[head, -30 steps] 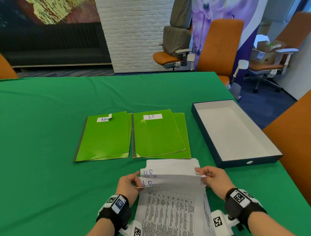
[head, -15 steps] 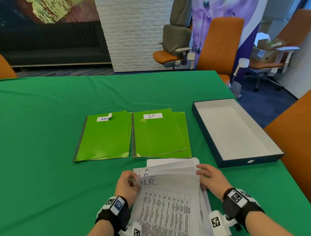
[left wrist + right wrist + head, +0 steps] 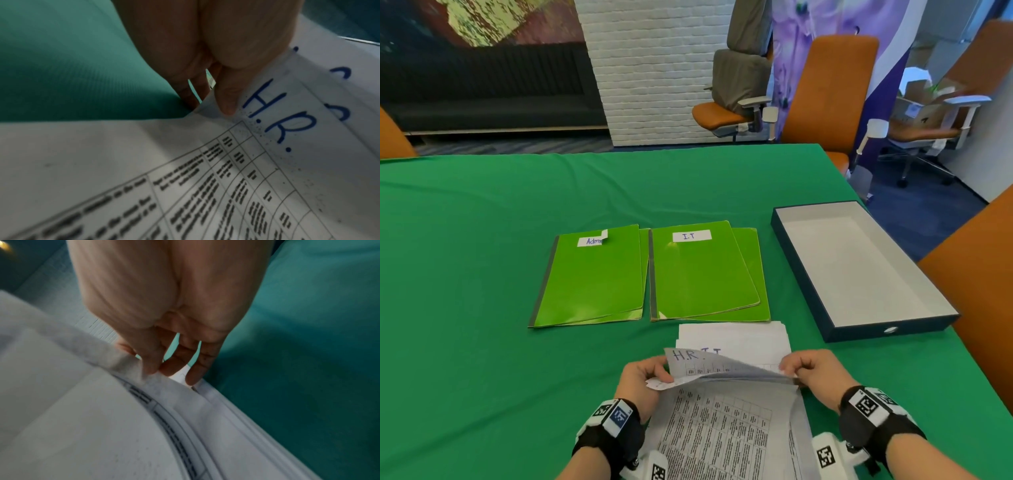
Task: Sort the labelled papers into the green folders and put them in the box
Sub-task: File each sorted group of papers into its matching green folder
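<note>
Both hands are on the stack of papers [image 3: 732, 346] at the near edge, six o'clock on the green table [image 3: 482, 240]. The top sheet [image 3: 722, 368] is peeled up and curling, blue handwriting "H.R." plain on its far left corner, a printed grid of small text beneath it. On the sheet below, more blue letters peek out, possibly "I.T", half hidden. The left hand [image 3: 642, 380] pinches the sheet's left corner, thumb pressed beside the "H.R." in the left wrist view. The right hand [image 3: 815, 373] pinches the right corner between thumb and fingertips [image 3: 193, 378], with several page edges fanned under it.

Out at twelve o'clock from the stack lie the green folders. The left folder [image 3: 592, 274] carries a white label reading "Adm", the rest lost under a curled label corner. Just beside it at one o'clock, the right folder [image 3: 702, 270] is labelled "I.T". Each sits on another green folder peeking out below.

At two o'clock, the box [image 3: 887, 334], dark outside, pale inside, lies open, apart from the folders. Orange chairs [image 3: 832, 89] stand beyond the table, with a white brick pillar [image 3: 654, 68] behind.
</note>
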Demonstrator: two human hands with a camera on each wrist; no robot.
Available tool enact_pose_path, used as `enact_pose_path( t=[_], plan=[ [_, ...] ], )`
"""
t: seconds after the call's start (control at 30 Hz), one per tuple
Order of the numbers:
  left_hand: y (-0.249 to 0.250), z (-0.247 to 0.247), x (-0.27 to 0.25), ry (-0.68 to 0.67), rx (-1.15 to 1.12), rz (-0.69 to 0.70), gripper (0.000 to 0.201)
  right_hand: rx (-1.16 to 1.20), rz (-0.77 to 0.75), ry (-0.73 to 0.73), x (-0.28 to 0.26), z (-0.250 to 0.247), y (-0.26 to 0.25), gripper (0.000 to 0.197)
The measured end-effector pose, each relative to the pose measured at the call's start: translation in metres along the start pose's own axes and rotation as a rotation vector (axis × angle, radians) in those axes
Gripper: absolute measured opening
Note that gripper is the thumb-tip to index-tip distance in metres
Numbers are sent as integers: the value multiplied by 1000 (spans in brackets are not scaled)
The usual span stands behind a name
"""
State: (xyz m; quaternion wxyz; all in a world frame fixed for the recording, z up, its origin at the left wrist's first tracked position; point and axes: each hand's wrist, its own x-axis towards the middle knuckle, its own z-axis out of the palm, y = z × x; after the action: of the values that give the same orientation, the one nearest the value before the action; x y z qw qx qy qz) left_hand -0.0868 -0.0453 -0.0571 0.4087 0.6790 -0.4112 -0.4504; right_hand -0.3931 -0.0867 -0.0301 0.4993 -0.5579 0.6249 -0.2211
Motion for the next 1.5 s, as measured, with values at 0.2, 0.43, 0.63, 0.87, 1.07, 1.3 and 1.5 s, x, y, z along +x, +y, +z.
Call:
enact_pose_path(
  t=[0.2, 0.43, 0.63, 0.87, 1.07, 1.3, 1.5],
  plan=[
    [1, 3, 0, 28, -147, -56, 54, -117, -4, 20, 6, 3, 10, 30],
    [12, -3, -10, 82, -12, -53, 29, -423, -91, -28, 13, 14, 18, 26],
    [31, -20, -3, 163, -124, -41, 34, 116, -42, -161, -9, 13, -28, 34],
    [63, -32, 10, 187, -230, 25, 38, -74, -190, -31, 4, 29, -60, 30],
    [113, -45, 5, 263, -149, 227, 47, 212, -388, 158, -1, 32, -133, 26],
    [150, -48, 10, 455, -225, 533, 62, 281, -622, 165, -7, 64, -175, 29],
    [104, -47, 11, 288, -83, 333, 76, 248, -397, 142, 12, 93, -137, 51]
  ],
)
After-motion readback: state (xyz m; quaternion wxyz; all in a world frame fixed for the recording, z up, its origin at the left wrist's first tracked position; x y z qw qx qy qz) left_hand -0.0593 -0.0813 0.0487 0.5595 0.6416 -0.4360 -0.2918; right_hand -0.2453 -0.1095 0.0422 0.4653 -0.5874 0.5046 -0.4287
